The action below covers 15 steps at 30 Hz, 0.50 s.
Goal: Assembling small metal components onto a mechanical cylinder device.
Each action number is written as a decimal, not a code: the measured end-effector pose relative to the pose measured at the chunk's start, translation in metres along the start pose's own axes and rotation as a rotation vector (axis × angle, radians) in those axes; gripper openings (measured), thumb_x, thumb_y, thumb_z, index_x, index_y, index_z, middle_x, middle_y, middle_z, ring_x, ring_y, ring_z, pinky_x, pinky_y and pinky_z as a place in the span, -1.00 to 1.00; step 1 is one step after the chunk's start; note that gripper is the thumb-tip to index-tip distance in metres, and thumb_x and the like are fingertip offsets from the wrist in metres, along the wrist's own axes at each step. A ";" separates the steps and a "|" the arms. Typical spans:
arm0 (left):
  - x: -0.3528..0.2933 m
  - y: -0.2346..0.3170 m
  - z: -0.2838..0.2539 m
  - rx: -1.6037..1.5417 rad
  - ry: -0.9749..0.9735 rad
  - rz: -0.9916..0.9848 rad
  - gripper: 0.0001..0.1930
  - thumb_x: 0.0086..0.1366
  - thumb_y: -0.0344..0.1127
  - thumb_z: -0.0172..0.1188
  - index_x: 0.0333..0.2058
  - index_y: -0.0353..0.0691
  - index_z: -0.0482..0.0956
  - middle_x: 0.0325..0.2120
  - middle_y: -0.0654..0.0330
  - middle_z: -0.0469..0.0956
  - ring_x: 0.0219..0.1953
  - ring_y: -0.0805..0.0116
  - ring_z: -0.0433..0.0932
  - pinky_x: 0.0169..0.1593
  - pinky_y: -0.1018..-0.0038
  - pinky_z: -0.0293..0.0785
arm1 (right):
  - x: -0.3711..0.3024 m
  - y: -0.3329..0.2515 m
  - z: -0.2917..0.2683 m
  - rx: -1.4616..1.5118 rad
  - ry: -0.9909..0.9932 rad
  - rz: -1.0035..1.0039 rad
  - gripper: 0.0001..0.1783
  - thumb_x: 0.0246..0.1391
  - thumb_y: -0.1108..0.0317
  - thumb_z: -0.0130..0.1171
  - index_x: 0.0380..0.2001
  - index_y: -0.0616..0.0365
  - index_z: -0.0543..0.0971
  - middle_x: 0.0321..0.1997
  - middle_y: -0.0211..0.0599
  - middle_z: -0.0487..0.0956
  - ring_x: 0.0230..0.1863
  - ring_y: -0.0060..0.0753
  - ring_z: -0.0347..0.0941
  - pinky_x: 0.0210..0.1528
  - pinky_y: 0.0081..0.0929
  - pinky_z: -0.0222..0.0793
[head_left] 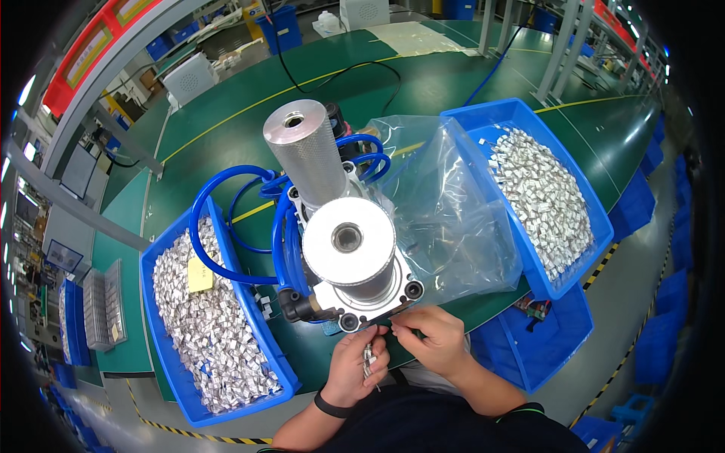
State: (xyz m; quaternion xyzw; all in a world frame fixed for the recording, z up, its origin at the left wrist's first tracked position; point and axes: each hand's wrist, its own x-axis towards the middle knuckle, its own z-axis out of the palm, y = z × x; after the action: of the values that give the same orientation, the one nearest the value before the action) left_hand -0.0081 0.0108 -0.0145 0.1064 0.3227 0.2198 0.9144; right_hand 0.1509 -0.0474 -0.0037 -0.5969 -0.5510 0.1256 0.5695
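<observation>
In front of me stands a metal pneumatic press (pixel 348 240) with a round white-topped cylinder and a knurled second cylinder (pixel 306 155) behind it. My left hand (pixel 355 370) is closed around several small white parts with thin metal leads (pixel 369 361), just below the press's front edge. Close to its right, my right hand (pixel 434 340) pinches at the same front edge. Whatever lies between its fingertips is too small to make out. The fingertips of both hands nearly meet under the base, where the press partly hides the working spot.
Blue bins heaped with small white parts flank the press, one left (pixel 208 325) and one right (pixel 544 204). A yellow tag (pixel 200 275) lies in the left bin. Blue air hoses (pixel 219 177) loop beside the press. A clear plastic bag (pixel 453 219) spreads over the green table (pixel 249 136).
</observation>
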 end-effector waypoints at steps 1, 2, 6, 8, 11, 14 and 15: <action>0.000 0.000 0.000 0.001 0.004 0.001 -0.74 0.44 -0.20 -0.06 -0.22 -0.28 0.50 -0.61 0.25 0.35 -0.73 0.47 0.23 -0.80 0.60 0.07 | 0.000 0.000 0.000 0.000 -0.001 -0.002 -0.81 -0.11 0.59 0.31 -0.33 0.23 0.66 -0.34 -0.14 0.64 -0.36 -0.25 0.61 -0.32 -0.47 0.53; 0.000 0.000 0.000 0.001 0.004 0.001 -0.74 0.44 -0.20 -0.06 -0.22 -0.28 0.50 -0.61 0.25 0.35 -0.73 0.47 0.23 -0.80 0.60 0.07 | 0.000 0.000 0.000 0.000 -0.001 -0.002 -0.81 -0.11 0.59 0.31 -0.33 0.23 0.66 -0.34 -0.14 0.64 -0.36 -0.25 0.61 -0.32 -0.47 0.53; -0.001 -0.001 0.000 0.004 0.001 0.008 -0.74 0.44 -0.21 -0.06 -0.22 -0.28 0.49 -0.61 0.25 0.36 -0.73 0.48 0.23 -0.80 0.60 0.07 | 0.000 0.000 0.001 0.009 -0.005 0.014 -0.83 -0.11 0.58 0.30 -0.35 0.24 0.66 -0.34 -0.13 0.64 -0.35 -0.25 0.62 -0.32 -0.47 0.53; -0.001 -0.001 0.000 0.006 0.005 0.012 -0.74 0.44 -0.21 -0.06 -0.22 -0.28 0.49 -0.61 0.25 0.36 -0.73 0.48 0.23 -0.80 0.60 0.07 | 0.000 0.000 0.001 0.002 -0.006 0.016 -0.84 -0.11 0.58 0.30 -0.36 0.25 0.66 -0.33 -0.13 0.64 -0.35 -0.24 0.62 -0.32 -0.46 0.53; -0.001 -0.001 0.000 0.006 0.006 0.018 -0.75 0.44 -0.21 -0.06 -0.22 -0.28 0.49 -0.60 0.25 0.36 -0.73 0.48 0.22 -0.81 0.60 0.06 | 0.001 0.000 0.002 0.006 -0.008 0.028 -0.85 -0.10 0.58 0.29 -0.36 0.25 0.66 -0.32 -0.12 0.64 -0.35 -0.24 0.62 -0.32 -0.46 0.53; 0.000 0.000 0.001 0.010 0.008 0.015 -0.75 0.44 -0.20 -0.06 -0.22 -0.27 0.48 -0.60 0.25 0.36 -0.73 0.48 0.22 -0.80 0.60 0.07 | -0.001 0.002 0.002 0.013 -0.010 0.040 -0.83 -0.11 0.58 0.30 -0.35 0.24 0.66 -0.33 -0.13 0.64 -0.35 -0.24 0.62 -0.31 -0.46 0.53; 0.001 0.001 0.001 0.016 0.005 0.020 -0.74 0.44 -0.19 -0.07 -0.22 -0.26 0.47 -0.60 0.25 0.36 -0.73 0.48 0.22 -0.80 0.60 0.07 | -0.001 0.004 0.002 0.018 -0.004 0.015 -0.82 -0.11 0.58 0.30 -0.33 0.24 0.66 -0.33 -0.14 0.64 -0.35 -0.24 0.61 -0.31 -0.46 0.53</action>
State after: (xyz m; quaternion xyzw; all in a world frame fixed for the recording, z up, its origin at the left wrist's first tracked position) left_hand -0.0070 0.0116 -0.0135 0.1163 0.3258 0.2267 0.9105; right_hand 0.1505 -0.0462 -0.0079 -0.5957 -0.5463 0.1359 0.5729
